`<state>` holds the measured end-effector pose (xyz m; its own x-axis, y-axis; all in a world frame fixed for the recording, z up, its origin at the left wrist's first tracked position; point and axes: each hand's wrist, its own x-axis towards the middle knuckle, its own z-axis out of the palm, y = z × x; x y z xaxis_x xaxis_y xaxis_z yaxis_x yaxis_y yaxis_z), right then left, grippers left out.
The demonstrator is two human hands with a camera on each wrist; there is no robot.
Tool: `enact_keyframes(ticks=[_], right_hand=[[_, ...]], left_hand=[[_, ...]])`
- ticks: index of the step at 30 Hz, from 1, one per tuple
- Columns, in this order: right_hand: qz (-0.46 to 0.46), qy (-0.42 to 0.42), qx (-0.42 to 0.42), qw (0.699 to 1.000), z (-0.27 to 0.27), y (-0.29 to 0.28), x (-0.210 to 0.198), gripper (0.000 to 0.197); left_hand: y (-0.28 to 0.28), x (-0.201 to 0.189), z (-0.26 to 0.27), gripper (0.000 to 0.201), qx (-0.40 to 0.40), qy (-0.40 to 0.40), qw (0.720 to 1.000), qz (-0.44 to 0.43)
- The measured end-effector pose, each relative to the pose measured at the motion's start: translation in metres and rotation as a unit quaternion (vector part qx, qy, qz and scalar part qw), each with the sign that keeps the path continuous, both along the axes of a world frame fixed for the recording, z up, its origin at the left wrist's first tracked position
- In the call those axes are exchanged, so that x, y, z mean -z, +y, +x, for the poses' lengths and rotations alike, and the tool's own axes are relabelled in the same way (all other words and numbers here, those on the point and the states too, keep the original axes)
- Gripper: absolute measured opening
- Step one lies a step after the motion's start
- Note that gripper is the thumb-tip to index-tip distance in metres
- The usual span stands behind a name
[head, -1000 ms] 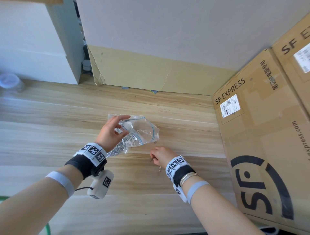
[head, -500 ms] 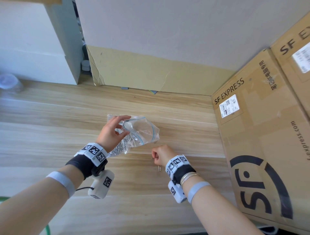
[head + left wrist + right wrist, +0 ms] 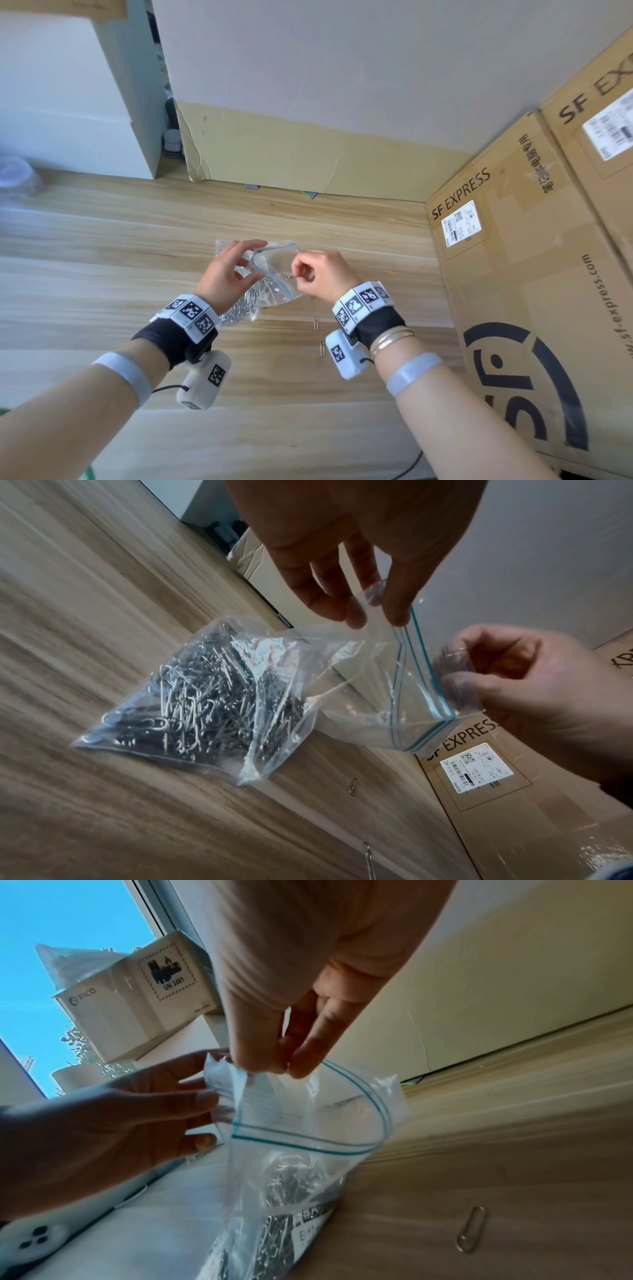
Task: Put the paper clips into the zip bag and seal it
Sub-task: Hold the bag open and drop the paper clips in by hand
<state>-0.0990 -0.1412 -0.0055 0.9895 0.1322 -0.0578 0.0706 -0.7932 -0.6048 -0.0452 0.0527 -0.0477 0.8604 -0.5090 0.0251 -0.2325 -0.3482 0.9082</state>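
Glossy clear plastic zip bag (image 3: 359,674), matt wooden table (image 3: 102,274).

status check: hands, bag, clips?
Left hand pinches zip bag mouth open. Right hand pinched at the mouth; clip unconfirmed. Two loose paper clips on table. Unsealed.

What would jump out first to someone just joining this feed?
Mid-table, the clear zip bag heavy with silver paper clips, its blue-lined mouth pinched open by the left hand. The right hand is curled at that opening, apparently dropping a clip in. Two loose clips lie on the wooden table near the right wrist, and big SF Express cartons fill the right side.
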Motion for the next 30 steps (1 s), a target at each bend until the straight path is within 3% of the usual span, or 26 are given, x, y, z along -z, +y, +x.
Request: enact_keyframes(ticks=[6,10,13,16,18,30], right_hand=[[0.033,0.031,0.060,0.997,0.003,-0.003,0.004,0.010],[0.091,0.008,0.197,0.976,-0.006,-0.025,0.006,0.013],[0.053,0.045,0.279,0.958,-0.012,-0.043,0.029,0.016],[-0.063,0.164,0.196,0.965,-0.017,-0.049,0.057,0.027],[-0.090,0.200,0.127,0.967,-0.018,-0.045,0.069,0.036],[-0.116,0.199,-0.018,0.973,-0.066,-0.039,0.083,0.047]], left_hand=[[0.003,0.001,0.001,0.063,-0.006,0.005,1.000,0.002],[0.005,0.002,0.000,0.053,-0.014,0.006,1.000,0.008],[0.007,0.002,-0.001,0.051,-0.019,0.008,1.000,0.005],[0.008,0.002,-0.002,0.049,-0.019,0.010,1.000,0.010],[0.008,0.002,-0.002,0.049,-0.021,0.013,1.000,0.012],[0.000,0.005,-0.004,0.049,-0.018,0.018,1.000,0.002]])
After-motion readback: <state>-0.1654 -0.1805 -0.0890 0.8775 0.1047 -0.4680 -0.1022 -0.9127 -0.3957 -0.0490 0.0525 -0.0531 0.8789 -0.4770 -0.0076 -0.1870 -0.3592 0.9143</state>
